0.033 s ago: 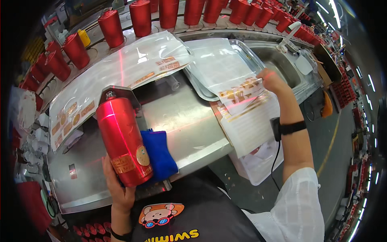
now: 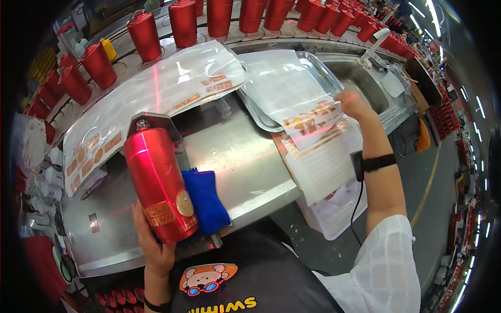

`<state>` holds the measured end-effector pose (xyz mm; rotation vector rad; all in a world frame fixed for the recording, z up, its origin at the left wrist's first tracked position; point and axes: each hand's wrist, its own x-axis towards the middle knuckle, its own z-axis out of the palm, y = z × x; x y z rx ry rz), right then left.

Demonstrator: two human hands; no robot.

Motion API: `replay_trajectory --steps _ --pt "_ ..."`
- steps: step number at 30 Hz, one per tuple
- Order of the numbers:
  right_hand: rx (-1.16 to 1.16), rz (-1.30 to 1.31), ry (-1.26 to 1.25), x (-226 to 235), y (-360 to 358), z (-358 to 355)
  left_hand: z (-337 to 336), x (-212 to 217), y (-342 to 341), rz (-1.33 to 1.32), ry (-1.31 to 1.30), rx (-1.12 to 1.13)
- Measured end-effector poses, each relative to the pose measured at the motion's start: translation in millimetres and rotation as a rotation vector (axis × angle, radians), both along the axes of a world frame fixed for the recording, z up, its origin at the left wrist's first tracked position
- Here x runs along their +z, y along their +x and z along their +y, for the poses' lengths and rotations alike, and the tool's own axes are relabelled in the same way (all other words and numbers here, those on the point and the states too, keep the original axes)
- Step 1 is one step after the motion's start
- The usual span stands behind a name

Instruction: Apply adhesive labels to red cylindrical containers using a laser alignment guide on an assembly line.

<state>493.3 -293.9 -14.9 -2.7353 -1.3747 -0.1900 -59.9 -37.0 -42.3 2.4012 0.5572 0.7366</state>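
A glossy red metal bottle [image 2: 156, 177] leans with its neck against a dark angled metal rest [image 2: 168, 128]. Gold decals sit near its lower end. My left hand [image 2: 152, 242] is wrapped round that lower end, its thumb underneath and some fingers hidden behind. At the right, my right hand [image 2: 355, 105] is closed, pinching the corner of a clear sheet of gold decals [image 2: 313, 117]. That sheet lies over the near edge of a metal tray [image 2: 269, 124] and papers. A blue cloth [image 2: 206, 201] is tucked against the bottle's right side.
The steel worktable [image 2: 245, 167] carries a large decal sheet [image 2: 172, 78] at the back left. Behind it, a conveyor holds several red cups [image 2: 143, 36]. A sink [image 2: 360, 83] with a white tap is at the far right. A white bin [image 2: 334, 219] stands below the papers.
Barely anything differs. My right hand has shifted very slightly to the right with the sheet's corner; the bottle and my left hand look the same.
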Motion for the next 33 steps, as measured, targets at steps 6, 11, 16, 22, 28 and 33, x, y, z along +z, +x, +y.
replay_trajectory --steps 6,11,16,22,28,33 --pt "-0.243 0.114 -0.241 8.9 0.2 18.0 -3.2 -1.8 -2.8 0.001 -0.067 0.061" --pt "-0.072 0.156 0.059 11.7 -13.2 7.7 -2.0 -3.4 -2.9 -0.038 -0.065 0.034" --pt "0.271 0.219 0.098 27.1 -106.9 39.8 -6.1 -4.3 -7.6 -0.01 -0.112 0.074" --pt "0.271 0.139 -0.006 21.4 -143.4 53.3 -4.0 -2.7 -1.3 -0.058 -0.062 0.063" --pt "0.281 0.093 0.005 12.4 -144.4 48.7 -2.9 -2.9 -2.1 -0.069 -0.121 0.036" --pt "0.294 0.053 0.15 14.4 -153.7 58.7 -2.6 1.0 -0.4 -0.055 -0.054 0.034"
